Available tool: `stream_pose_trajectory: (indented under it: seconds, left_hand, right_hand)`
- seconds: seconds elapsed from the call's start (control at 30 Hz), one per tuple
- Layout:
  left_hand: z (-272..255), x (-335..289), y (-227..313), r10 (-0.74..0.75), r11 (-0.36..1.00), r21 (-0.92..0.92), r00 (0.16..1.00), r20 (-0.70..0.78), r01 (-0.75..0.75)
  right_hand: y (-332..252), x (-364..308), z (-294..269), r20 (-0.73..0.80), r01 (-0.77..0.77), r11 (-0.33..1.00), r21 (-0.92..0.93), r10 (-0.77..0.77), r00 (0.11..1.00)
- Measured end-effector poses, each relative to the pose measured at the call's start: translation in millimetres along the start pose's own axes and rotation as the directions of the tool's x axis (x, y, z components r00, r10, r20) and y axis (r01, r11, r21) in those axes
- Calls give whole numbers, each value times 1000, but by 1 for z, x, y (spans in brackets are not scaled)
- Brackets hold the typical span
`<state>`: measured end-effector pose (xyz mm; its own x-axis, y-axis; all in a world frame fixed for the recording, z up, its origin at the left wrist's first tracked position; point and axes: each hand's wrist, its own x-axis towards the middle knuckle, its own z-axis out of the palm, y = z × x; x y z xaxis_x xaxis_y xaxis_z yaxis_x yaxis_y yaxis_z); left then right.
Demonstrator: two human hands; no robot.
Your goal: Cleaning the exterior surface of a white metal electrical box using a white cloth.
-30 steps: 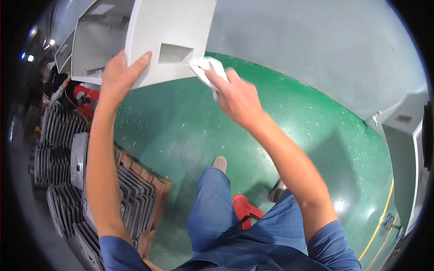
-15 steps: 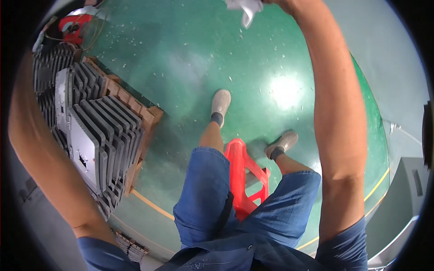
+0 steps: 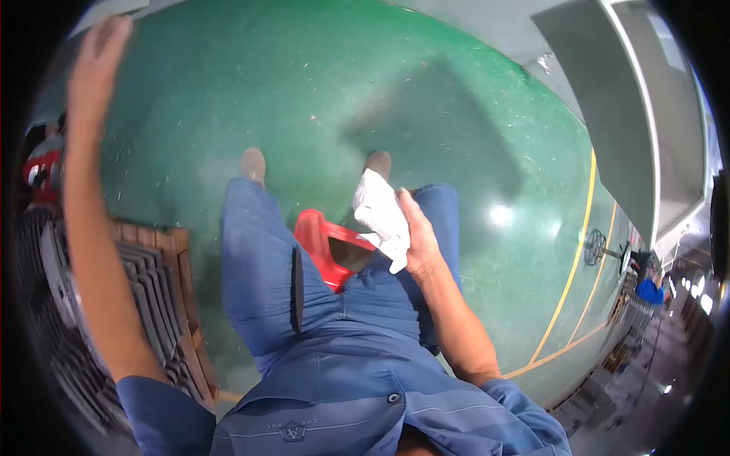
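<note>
My right hand [image 3: 423,237] is closed on a crumpled white cloth [image 3: 384,216], held low in front of my right thigh. A loose end of the cloth hangs below the fingers. Far off to the upper left, my left hand [image 3: 106,45] is stretched out on a raised arm. Its fingers are smeared by motion, and a pale edge [image 3: 106,9] lies just beyond them. Between my legs stands a red plastic stool [image 3: 315,247], partly covered by my shorts and the cloth.
Grey flat panels [image 3: 148,292] stand in rows on a wooden pallet [image 3: 182,266] at the left, partly behind my left arm. A large grey cabinet-like box [image 3: 608,99] rises at the upper right. Small debris dots the green floor [image 3: 319,91]. A red object [image 3: 42,175] lies far left.
My right hand has come down from the top edge with the cloth, close to my thigh. The view has swung right. My left hand has come into sight at the upper left.
</note>
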<state>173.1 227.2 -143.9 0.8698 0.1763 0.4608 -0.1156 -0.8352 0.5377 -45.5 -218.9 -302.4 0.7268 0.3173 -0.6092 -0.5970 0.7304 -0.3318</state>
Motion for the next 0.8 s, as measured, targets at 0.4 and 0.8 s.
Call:
stream_pose_trajectory:
  seconds: [0.4, 0.8]
  left_hand:
    - [95, -311, 183, 44, 205, -444, 445, 894, 872]
    - [111, -338, 132, -160, 317, -482, 547, 822, 817]
  right_hand:
    - [27, -44, 1, 362, 42, 998, -38, -26, 932]
    - [60, -38, -5, 76, 54, 790, -610, -9, 997]
